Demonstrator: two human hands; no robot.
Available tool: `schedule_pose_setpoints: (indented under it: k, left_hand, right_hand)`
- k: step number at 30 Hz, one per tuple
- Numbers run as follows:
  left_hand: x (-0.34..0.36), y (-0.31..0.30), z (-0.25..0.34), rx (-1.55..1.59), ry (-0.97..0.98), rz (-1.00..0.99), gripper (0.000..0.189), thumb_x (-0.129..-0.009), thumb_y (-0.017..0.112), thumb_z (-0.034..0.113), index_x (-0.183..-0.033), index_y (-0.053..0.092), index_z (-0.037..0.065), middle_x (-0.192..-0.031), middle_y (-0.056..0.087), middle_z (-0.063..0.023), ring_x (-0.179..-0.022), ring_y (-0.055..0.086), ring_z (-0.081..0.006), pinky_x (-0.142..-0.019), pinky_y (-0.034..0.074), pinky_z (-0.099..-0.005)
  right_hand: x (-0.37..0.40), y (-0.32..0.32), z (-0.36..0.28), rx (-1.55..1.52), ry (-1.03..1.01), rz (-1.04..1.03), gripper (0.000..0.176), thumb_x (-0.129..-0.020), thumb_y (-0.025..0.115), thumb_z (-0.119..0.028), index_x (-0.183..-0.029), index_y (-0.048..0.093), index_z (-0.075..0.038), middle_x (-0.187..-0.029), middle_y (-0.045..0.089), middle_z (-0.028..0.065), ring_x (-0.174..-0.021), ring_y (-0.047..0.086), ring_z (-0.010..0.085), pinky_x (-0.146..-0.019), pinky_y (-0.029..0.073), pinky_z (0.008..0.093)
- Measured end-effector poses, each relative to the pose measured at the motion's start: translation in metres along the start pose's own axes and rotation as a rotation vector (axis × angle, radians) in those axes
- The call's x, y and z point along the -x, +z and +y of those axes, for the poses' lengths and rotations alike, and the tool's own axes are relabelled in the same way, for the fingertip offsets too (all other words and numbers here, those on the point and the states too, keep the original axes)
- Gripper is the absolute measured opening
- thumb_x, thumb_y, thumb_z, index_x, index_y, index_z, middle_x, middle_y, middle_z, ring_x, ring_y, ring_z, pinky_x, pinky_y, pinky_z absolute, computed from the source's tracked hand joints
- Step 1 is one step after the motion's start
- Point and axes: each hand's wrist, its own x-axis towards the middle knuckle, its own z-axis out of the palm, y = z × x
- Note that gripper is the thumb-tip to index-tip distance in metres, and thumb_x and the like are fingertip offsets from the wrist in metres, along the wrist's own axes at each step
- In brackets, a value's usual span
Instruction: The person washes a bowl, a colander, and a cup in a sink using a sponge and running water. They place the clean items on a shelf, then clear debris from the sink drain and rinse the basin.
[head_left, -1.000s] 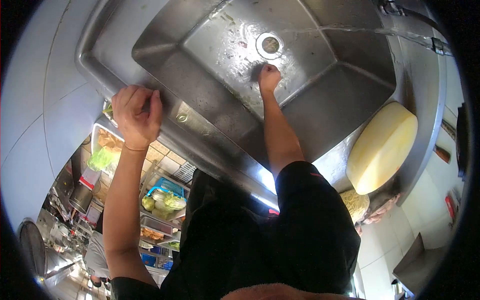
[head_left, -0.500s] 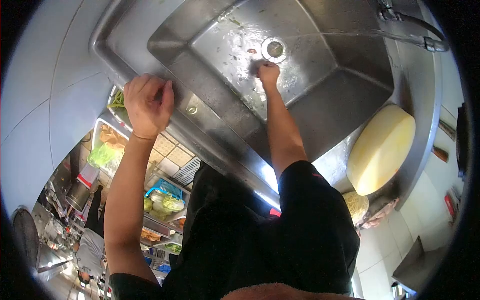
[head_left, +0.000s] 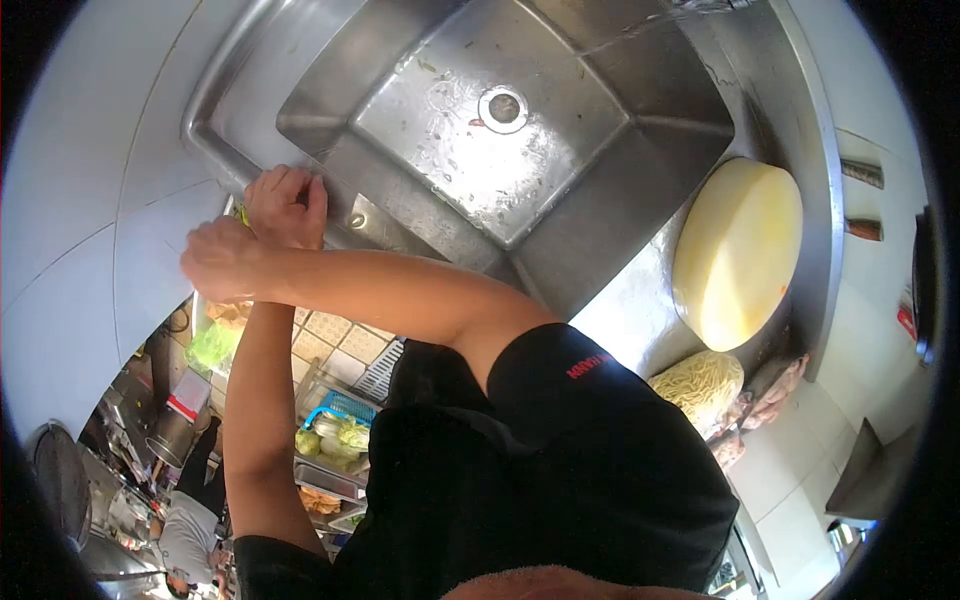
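Observation:
My right arm reaches across my body, and my right hand (head_left: 222,262) is closed at the left, crossed over my left wrist. Its fingers are curled, and whatever they hold is hidden. Just above it, my left hand (head_left: 286,207) is at the near edge of the steel sink (head_left: 620,190), fingers bent in and thumb beside them. Its palm side does not show, so I cannot make out what it holds. In the sink, wet scraps lie around the drain (head_left: 504,108), with a small reddish bit (head_left: 476,122) beside it.
A large pale yellow oblong piece (head_left: 740,255), like a peeled melon, lies on the right ledge. Near it are noodles (head_left: 700,392) and pinkish raw meat (head_left: 772,395). A blue basket (head_left: 342,408) stands below left near leafy vegetables. Another person (head_left: 190,535) is farther off.
My right hand has left the sink floor, where a dark blurred thing was at it, and swung left over my left wrist. The left hand stays near the sink edge. The view has shifted.

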Motion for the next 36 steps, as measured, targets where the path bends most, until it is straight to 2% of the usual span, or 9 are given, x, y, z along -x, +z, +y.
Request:
schedule_pose_setpoints:
  k: [4,6,7,13,16,22,30,34,36]
  left_hand:
    - [0.001,0.008,-0.010,0.044,0.046,-0.019,0.014,-0.079,0.069,0.015,-0.074,0.061,0.007,-0.074,0.058,-0.0082,-0.075,0.057,-0.0305,-0.074,0.043,-0.0426]
    - [0.010,0.014,-0.020,0.012,0.169,0.172,0.013,-0.078,0.068,0.016,-0.074,0.060,0.007,-0.074,0.057,-0.0081,-0.076,0.056,-0.0304,-0.073,0.042,-0.0430]
    - [0.010,0.014,-0.019,0.016,0.164,0.173,0.013,-0.078,0.068,0.016,-0.073,0.060,0.007,-0.074,0.057,-0.0081,-0.076,0.056,-0.0304,-0.073,0.041,-0.0428]
    - [-0.003,0.001,0.003,0.096,0.014,0.042,0.013,-0.075,0.070,0.010,-0.072,0.059,0.006,-0.073,0.056,-0.0075,-0.073,0.054,-0.0300,-0.070,0.039,-0.0405]
    - [-0.003,0.001,0.002,0.086,0.008,0.032,0.014,-0.075,0.071,0.009,-0.071,0.058,0.006,-0.072,0.055,-0.0071,-0.071,0.053,-0.0291,-0.069,0.038,-0.0395]
    - [-0.003,0.001,0.001,0.064,-0.007,0.010,0.014,-0.074,0.071,0.009,-0.069,0.058,0.006,-0.070,0.054,-0.0065,-0.069,0.053,-0.0281,-0.069,0.038,-0.0386]
    - [-0.001,0.000,-0.002,0.088,-0.004,0.028,0.010,-0.073,0.071,0.012,-0.071,0.063,0.007,-0.071,0.057,-0.0074,-0.072,0.055,-0.0294,-0.069,0.040,-0.0395]
    - [-0.001,0.001,-0.003,0.127,0.003,0.061,0.010,-0.075,0.069,0.014,-0.071,0.063,0.007,-0.072,0.059,-0.0089,-0.072,0.056,-0.0310,-0.069,0.041,-0.0411]
    - [0.002,-0.002,-0.005,0.178,0.009,0.086,0.012,-0.076,0.067,0.014,-0.071,0.062,0.005,-0.073,0.058,-0.0111,-0.072,0.057,-0.0324,-0.069,0.042,-0.0416]
  right_hand:
    - [-0.002,-0.016,0.014,0.211,-0.065,0.031,0.013,-0.079,0.064,-0.015,-0.086,0.071,-0.007,-0.082,0.062,0.0119,-0.081,0.062,0.0302,-0.068,0.050,0.0423]
    - [0.011,-0.055,0.026,-0.429,0.028,0.292,0.013,-0.083,0.066,-0.015,-0.089,0.071,-0.005,-0.087,0.064,0.0120,-0.082,0.063,0.0288,-0.069,0.051,0.0389]
    - [0.025,-0.080,0.052,-0.238,0.068,0.317,0.016,-0.086,0.069,-0.018,-0.091,0.070,-0.003,-0.092,0.068,0.0115,-0.084,0.065,0.0241,-0.072,0.052,0.0345]
    - [0.260,-0.188,0.381,0.110,0.820,0.863,0.017,-0.077,0.066,0.002,-0.093,0.068,0.001,-0.078,0.069,0.0086,-0.074,0.065,0.0155,-0.069,0.052,0.0280]
    - [0.297,-0.208,0.375,0.753,1.275,0.860,0.037,-0.075,0.073,-0.021,-0.105,0.061,-0.001,-0.099,0.065,0.0190,-0.092,0.065,0.0337,-0.079,0.053,0.0438]
    - [0.297,-0.198,0.383,0.727,1.296,0.727,0.047,-0.075,0.074,-0.029,-0.106,0.054,0.001,-0.108,0.060,0.0222,-0.103,0.061,0.0391,-0.085,0.053,0.0460]
    - [0.297,-0.183,0.404,0.549,1.308,1.093,0.059,-0.067,0.075,-0.015,-0.116,0.052,0.010,-0.103,0.065,0.0315,-0.092,0.067,0.0428,-0.086,0.054,0.0425]
    - [0.276,-0.186,0.388,-0.192,1.137,1.379,0.049,-0.074,0.064,0.006,-0.120,0.050,0.008,-0.090,0.064,0.0174,-0.074,0.066,0.0268,-0.051,0.055,0.0395]
    - [0.278,-0.203,0.400,-0.389,0.992,1.178,0.045,-0.074,0.063,0.013,-0.117,0.051,0.004,-0.091,0.064,0.0158,-0.072,0.064,0.0231,-0.050,0.055,0.0367]
